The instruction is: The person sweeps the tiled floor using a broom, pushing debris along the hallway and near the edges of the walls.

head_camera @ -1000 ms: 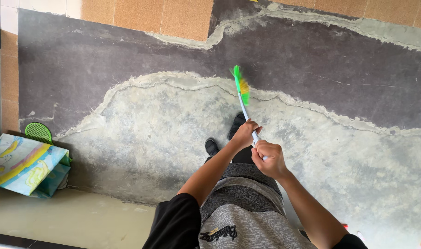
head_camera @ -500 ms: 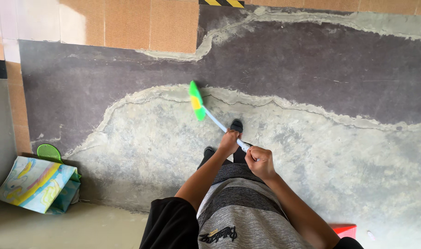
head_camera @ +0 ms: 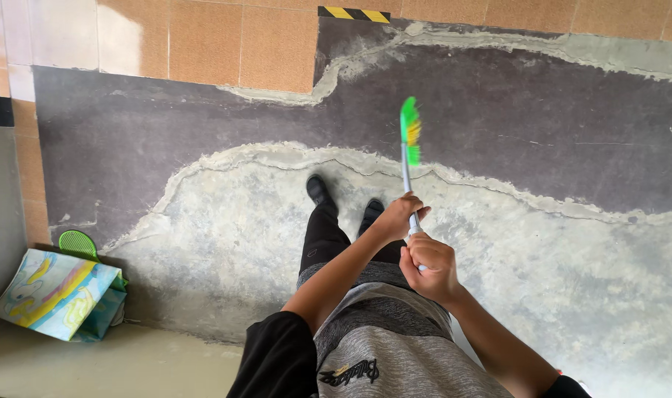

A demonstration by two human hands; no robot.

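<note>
I look down at a broom (head_camera: 409, 133) with green and yellow bristles and a pale blue handle. Both hands grip the handle. My left hand (head_camera: 396, 216) holds it farther down toward the bristles. My right hand (head_camera: 429, 262) is closed around the upper end, close to my body. The bristle head is blurred over the dark patch of the concrete floor (head_camera: 225, 228), ahead of my two black shoes (head_camera: 319, 189).
A colourful bag (head_camera: 56, 293) leans at the left beside a round green mesh paddle (head_camera: 78, 242). Orange wall tiles (head_camera: 203, 40) and a yellow-black striped strip (head_camera: 354, 13) run along the top. A grey step (head_camera: 100, 361) lies at the lower left.
The broom head swung from the left to the right and farther out over the dark patch. My left foot stepped forward.
</note>
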